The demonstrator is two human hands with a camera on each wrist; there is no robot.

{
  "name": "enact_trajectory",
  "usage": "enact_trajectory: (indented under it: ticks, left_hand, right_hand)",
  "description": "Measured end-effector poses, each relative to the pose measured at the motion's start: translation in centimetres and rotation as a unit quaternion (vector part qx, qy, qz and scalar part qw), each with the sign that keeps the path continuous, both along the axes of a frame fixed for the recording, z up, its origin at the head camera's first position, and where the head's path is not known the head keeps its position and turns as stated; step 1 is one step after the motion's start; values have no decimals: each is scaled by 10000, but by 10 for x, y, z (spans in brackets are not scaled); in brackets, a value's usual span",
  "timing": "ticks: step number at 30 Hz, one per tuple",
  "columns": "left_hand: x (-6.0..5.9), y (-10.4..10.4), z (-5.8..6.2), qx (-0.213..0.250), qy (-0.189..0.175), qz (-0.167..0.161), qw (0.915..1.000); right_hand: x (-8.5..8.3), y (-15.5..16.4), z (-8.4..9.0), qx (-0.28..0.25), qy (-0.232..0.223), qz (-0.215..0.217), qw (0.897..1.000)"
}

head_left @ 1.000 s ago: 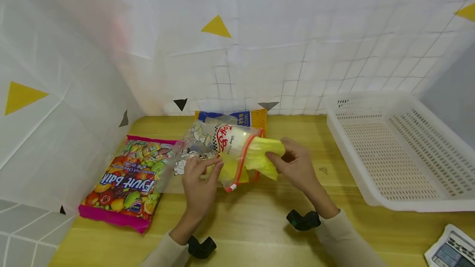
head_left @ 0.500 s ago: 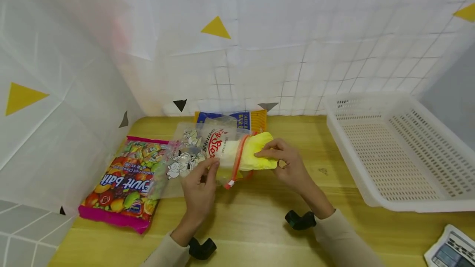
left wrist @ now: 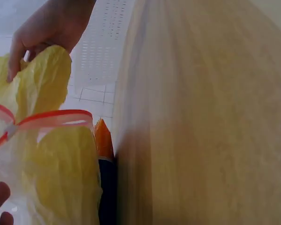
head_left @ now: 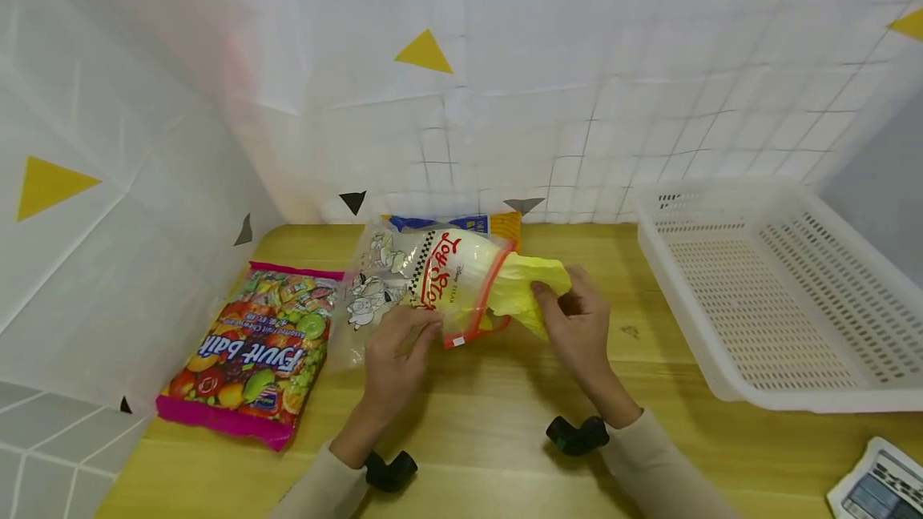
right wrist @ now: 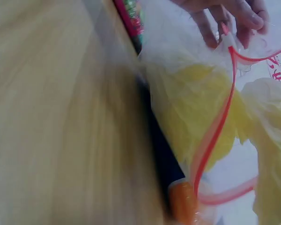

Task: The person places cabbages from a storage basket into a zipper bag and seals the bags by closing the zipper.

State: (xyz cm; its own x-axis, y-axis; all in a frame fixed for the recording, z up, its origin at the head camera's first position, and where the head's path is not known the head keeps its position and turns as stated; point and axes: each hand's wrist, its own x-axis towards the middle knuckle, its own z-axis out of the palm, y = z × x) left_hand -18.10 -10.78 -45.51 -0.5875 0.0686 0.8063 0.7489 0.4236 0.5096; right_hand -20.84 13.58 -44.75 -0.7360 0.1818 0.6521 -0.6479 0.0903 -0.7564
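My left hand (head_left: 397,351) pinches the near edge of a clear zip bag (head_left: 382,295) with red lettering and a red zip strip. The bag's mouth faces right and stands apart. A yellow crinkled leaf (head_left: 530,283), like napa cabbage, sticks out through it. My right hand (head_left: 580,327) pinches the leaf's outer end between thumb and fingers. More yellow leaf (right wrist: 192,108) shows inside the bag in the right wrist view. In the left wrist view, the right hand (left wrist: 51,28) holds the leaf above the red strip, while left fingertips (left wrist: 0,194) show at the edge.
A pink-edged fruit candy bag (head_left: 245,351) lies at the left. Behind the zip bag is a blue and orange packet (head_left: 505,227), partly covered. A white perforated basket (head_left: 764,303) stands at the right. A white packet (head_left: 880,483) lies at the lower right corner.
The right hand went slightly left and then back right with the leaf, whose end has swung and spread. The bag's mouth has shifted a little right. Both hands keep their hold.
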Motion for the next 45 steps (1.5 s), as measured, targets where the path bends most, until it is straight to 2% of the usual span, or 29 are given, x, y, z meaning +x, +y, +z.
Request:
enact_trajectory:
  ticks: [3, 5, 9, 12, 14, 17, 22, 24, 26, 29, 31, 32, 34, 36, 37, 38, 39, 40, 42, 43, 45]
  left_hand:
    - [-2, -2, 2, -15, -12, -220, 9998]
    - [-4, -2, 1, -19, -172, -253, 9995]
    - [-6, -3, -4, 228, -659, 190, 9974]
    - [-5, -2, -5, 549, -850, 572, 9932]
    - [-5, -1, -4, 741, -911, 660, 9909]
    - [-3, 1, -2, 861, -978, 567, 9898]
    - [4, 8, -1, 904, -925, 183, 9914]
    - [5, 10, -1, 875, -810, 21, 9929]
    - [6, 11, 0, 818, -663, -135, 9944]
    - [6, 11, 0, 706, -488, -321, 9958]
    - [7, 10, 0, 702, -456, -407, 9957]
    - [7, 9, 0, 706, -454, -421, 9956]
    - [6, 8, 1, 731, -452, -451, 9953]
    - [7, 7, 2, 764, -468, -512, 9947]
    - [7, 6, 2, 773, -469, -547, 9944]
    - [7, 6, 3, 774, -471, -583, 9942]
    - [7, 6, 3, 778, -479, -626, 9939]
    - [7, 6, 4, 777, -499, -655, 9936]
    - [7, 5, 5, 751, -547, -718, 9931]
    - [7, 5, 5, 727, -575, -742, 9929]
    - [7, 4, 6, 658, -663, -792, 9925]
  right_hand:
    - [-1, 4, 5, 141, 473, 43, 9988]
    - [-2, 7, 6, 483, 477, 241, 9974]
    - [-4, 10, 3, 1235, 243, 560, 9905]
    - [-4, 9, -1, 1194, 247, 579, 9909]
    - [-4, 6, -3, 1072, 307, 545, 9923]
    - [-5, 3, -9, 1153, 363, 617, 9908]
    - [-1, -6, -15, 1813, 487, 398, 9814]
    - [2, -11, -14, 1688, 356, 97, 9850]
    - [4, -17, -14, 1188, -31, -117, 9928]
    - [8, -25, -14, 94, -757, -65, 9971]
    - [9, -27, -13, -111, -843, 41, 9964]
    - [9, -28, -13, 66, -709, 84, 9974]
    - [9, -26, -13, 1066, -64, -4, 9943]
    - [8, -23, -15, 2088, 744, -268, 9747]
    - [8, -22, -15, 2423, 1034, -385, 9639]
    - [8, -21, -15, 2575, 1127, -390, 9589]
    - [7, -20, -14, 2615, 1035, -347, 9590]
    - [7, -19, -14, 2465, 738, -190, 9661]
    - [5, -18, -13, 1860, -194, 215, 9821]
    - [5, -17, -11, 1504, -736, 410, 9850]
    - [4, -15, -9, 924, -1644, 688, 9797]
